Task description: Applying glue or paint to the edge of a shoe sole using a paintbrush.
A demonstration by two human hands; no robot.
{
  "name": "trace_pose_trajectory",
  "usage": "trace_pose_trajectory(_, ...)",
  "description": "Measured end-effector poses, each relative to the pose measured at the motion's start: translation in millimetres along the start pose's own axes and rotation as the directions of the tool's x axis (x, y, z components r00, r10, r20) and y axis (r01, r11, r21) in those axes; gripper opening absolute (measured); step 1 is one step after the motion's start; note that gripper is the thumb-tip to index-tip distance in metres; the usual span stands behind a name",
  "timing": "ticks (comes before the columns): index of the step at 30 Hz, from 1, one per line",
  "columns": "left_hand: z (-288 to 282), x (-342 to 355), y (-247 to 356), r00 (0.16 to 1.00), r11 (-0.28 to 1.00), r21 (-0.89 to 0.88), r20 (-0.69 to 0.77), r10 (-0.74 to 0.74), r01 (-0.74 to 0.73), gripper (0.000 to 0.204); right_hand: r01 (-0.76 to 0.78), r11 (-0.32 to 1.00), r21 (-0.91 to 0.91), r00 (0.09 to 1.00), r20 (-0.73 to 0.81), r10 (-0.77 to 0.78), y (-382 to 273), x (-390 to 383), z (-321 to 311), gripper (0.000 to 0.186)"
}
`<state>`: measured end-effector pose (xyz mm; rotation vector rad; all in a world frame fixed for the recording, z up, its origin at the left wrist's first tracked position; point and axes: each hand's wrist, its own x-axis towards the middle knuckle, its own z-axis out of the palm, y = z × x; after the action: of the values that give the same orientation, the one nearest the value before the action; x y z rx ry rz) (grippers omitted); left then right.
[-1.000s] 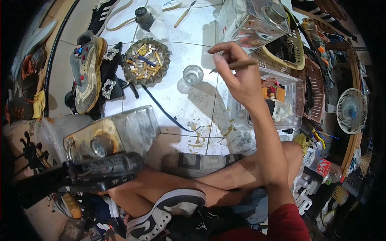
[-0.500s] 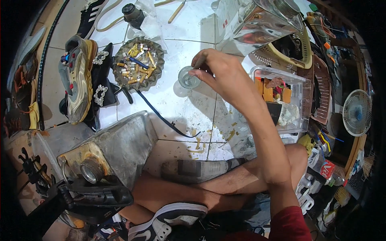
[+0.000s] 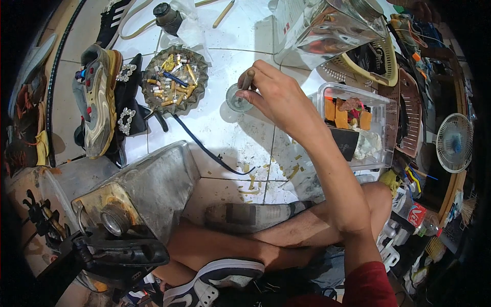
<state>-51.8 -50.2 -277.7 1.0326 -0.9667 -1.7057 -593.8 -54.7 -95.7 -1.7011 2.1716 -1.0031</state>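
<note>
Near shoe: We see a black and white shoe (image 3: 209,279) by the crossed legs (image 3: 302,222), maybe so it is easy to reach.
Left hand: We do not see it, so we cannot tell if its fingers are apart or together.
Old metal can: This dull can (image 3: 169,174) sits to the left of the legs, perhaps to be out of the right arm's way.
Right hand: The right hand (image 3: 250,94) has its thumb and fingers pinched on a brown stick (image 3: 248,79). We think it tips the stick steeply so the low end can fit in the glass.
Small glass: The glass (image 3: 238,106) stands on the white tiles (image 3: 235,148), right under the fingers. The stick's end seems to be inside, but the thumb hides part of it.
Clear box: Beside the arm, the box (image 3: 386,133) has walls that keep its orange bits together.
Wavy dish: Left of the glass, the dish (image 3: 202,77) holds lots of cigarette ends.
Shiny tin: Farther off, we see a big tin (image 3: 327,33) standing near the baskets (image 3: 391,71).
</note>
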Motion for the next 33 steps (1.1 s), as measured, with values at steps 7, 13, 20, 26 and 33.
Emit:
trace_pose_trajectory(7,0,16,-7,0.999,1.0,-0.023,0.044,-0.003,0.004,0.042,-0.01,0.999,0.033,1.0,-0.004,0.011,4,-2,2,0.02)
trace_pose_trajectory(13,1,30,-12,0.997,0.999,-0.04,0.078,-0.004,0.007,0.042,0.014,0.999,0.052,0.999,-0.046,-0.011,9,-1,0,0.02)
trace_pose_trajectory(20,3,43,-18,0.995,0.998,-0.063,0.103,0.0,0.007,0.041,-0.1,0.919,0.381,0.973,-0.156,0.171,6,-5,-28,0.023)
trace_pose_trajectory(26,5,57,-20,0.992,0.997,-0.082,0.125,0.012,-0.002,0.041,-0.097,0.689,0.718,0.945,-0.152,0.291,0,-5,-43,0.025)
trace_pose_trajectory(33,18,76,-26,0.987,0.994,-0.105,0.16,0.02,-0.003,0.041,0.087,0.993,0.08,0.96,-0.272,-0.062,-11,-15,-24,0.015)
